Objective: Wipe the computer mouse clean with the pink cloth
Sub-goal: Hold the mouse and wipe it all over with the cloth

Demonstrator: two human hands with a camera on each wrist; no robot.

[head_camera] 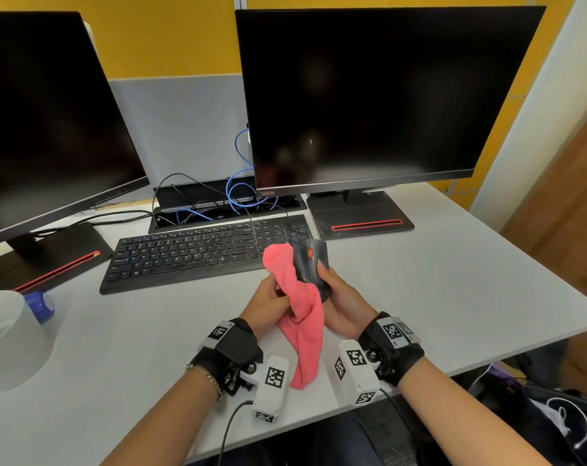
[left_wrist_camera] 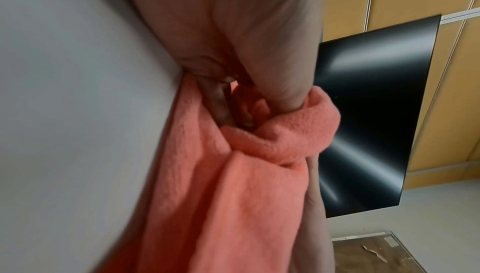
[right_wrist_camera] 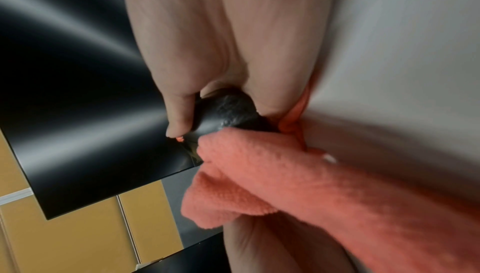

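Note:
A dark grey computer mouse (head_camera: 310, 262) with an orange scroll wheel is lifted off the desk, just in front of the keyboard's right end. My right hand (head_camera: 335, 290) grips it from the right and below, thumb on its top; the mouse (right_wrist_camera: 228, 111) shows again in the right wrist view. My left hand (head_camera: 270, 295) holds the pink cloth (head_camera: 302, 317) bunched against the mouse's left side. The cloth's tail hangs down to the desk. In the left wrist view my fingers curl into the cloth (left_wrist_camera: 259, 140), and the mouse is hidden.
A black keyboard (head_camera: 198, 253) lies just beyond the hands. Two dark monitors (head_camera: 379, 99) stand behind on red-striped bases, with a cable tray and blue cables (head_camera: 238, 193) between them. A white container (head_camera: 9, 338) sits at the left. The white desk's (head_camera: 470, 280) front edge is under my wrists.

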